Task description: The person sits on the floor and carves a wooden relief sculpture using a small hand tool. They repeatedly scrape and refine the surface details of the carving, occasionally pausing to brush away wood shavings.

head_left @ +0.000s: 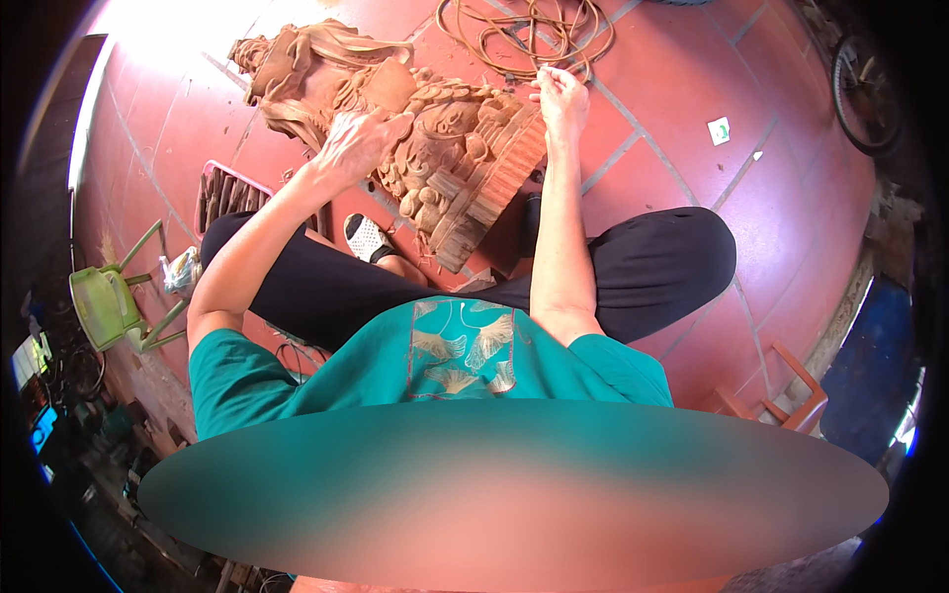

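Observation:
A brown carved wooden statue (450,148) lies at a slant on the floor before me, its broad base toward my right knee. My left hand (356,148) rests on the middle of the carving, fingers stretched out over its surface. Beyond the base end, my right hand (563,104) is raised with thumb and fingertips pinched together. Whatever is in that pinch is too small to make out. Just past the right hand lies a coil of brown cord or hose (529,35), apart from the statue.
A pink-rimmed tray of carving tools (232,194) sits left of the statue, near my left knee. Further left are a green plastic chair (107,301) and a plastic bag (181,269). A small white card (719,130) lies on the red tiles; a wheel (866,94) stands far right.

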{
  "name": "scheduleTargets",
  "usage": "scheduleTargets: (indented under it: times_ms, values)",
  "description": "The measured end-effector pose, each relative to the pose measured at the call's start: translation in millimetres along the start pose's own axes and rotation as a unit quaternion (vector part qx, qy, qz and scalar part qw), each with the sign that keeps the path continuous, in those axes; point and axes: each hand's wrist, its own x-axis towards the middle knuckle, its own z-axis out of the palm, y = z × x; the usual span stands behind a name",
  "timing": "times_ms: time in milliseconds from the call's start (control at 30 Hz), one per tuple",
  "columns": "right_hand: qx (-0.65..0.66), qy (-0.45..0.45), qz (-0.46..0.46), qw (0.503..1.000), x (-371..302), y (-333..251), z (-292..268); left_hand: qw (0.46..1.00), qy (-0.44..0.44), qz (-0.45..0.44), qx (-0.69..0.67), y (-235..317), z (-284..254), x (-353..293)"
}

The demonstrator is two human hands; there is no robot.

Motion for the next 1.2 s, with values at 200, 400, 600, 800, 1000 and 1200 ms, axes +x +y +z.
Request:
scheduleTargets:
  times_ms: [200,400,600,800,1000,1200]
  values:
    - [0.012,0.012,-0.01,1.0,7.0,13.7,-1.9,0.996,-0.086,-0.028,-0.014,-0.2,-41.7,25.9]
    - [-0.381,0.059,-0.194,0.902,-7.6,-41.3,7.3,0.984,0.155,0.089,-0.003,-8.1,-47.7,62.8]
    - [-0.149,-0.14,-0.481,0.853,-51.1,-107.7,62.7,0.995,0.09,0.031,-0.027,66.1,-67.6,106.5]
    - [-0.249,-0.188,-0.412,0.856,-75.1,-95.4,54.8,0.991,0.096,0.082,-0.052,125.9,-60.7,137.1]
    - [-0.241,-0.205,-0.424,0.849,-88.9,-122.2,29.5,0.984,0.112,0.133,-0.042,181.2,-90.9,156.4]
    - [-0.227,-0.206,-0.417,0.856,-82.1,-141.8,21.7,0.973,0.117,0.193,-0.043,210.9,-106.0,174.9]
